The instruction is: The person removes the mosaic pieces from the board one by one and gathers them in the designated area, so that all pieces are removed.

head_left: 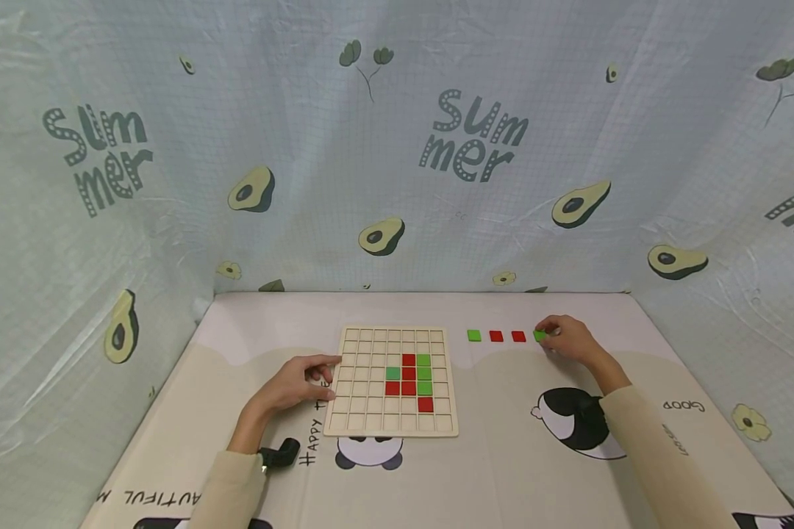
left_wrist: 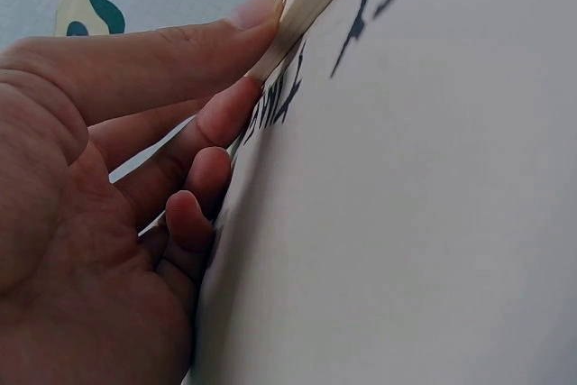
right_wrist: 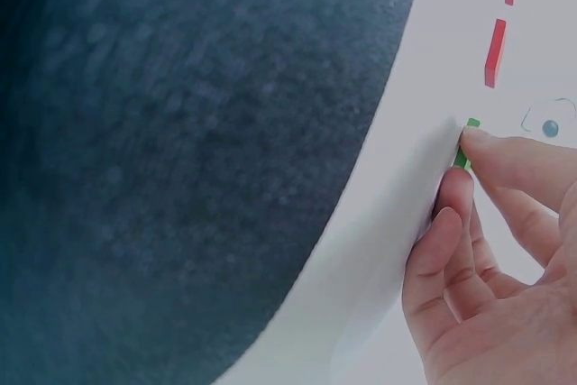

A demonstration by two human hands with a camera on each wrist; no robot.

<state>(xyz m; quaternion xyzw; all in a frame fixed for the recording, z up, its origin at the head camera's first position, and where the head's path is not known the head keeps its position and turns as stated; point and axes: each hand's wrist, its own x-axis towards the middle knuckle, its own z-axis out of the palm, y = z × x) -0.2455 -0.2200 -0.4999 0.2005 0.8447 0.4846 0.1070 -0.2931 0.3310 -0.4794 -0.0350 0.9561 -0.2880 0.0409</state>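
Note:
At the right end of a row of tiles, my right hand [head_left: 571,339] pinches a small green square tile [head_left: 539,335] between thumb and fingers, low over the table. In the right wrist view the green tile [right_wrist: 462,158] shows edge-on at the fingertips. My left hand [head_left: 296,383] lies at the left side of a square wooden grid board [head_left: 364,420], thumb and index finger spread apart and touching its edge. The left wrist view shows those fingertips against the board's pale side [left_wrist: 311,8]. Several red and green tiles [head_left: 408,373] fill cells right of the board's centre.
Left of the right hand lie a green tile [head_left: 474,336] and two red tiles, one of them a red tile [head_left: 518,336] nearest the hand. A printed cloth [head_left: 503,470] covers the table. Behind stands a curtain [head_left: 304,132] with avocado prints.

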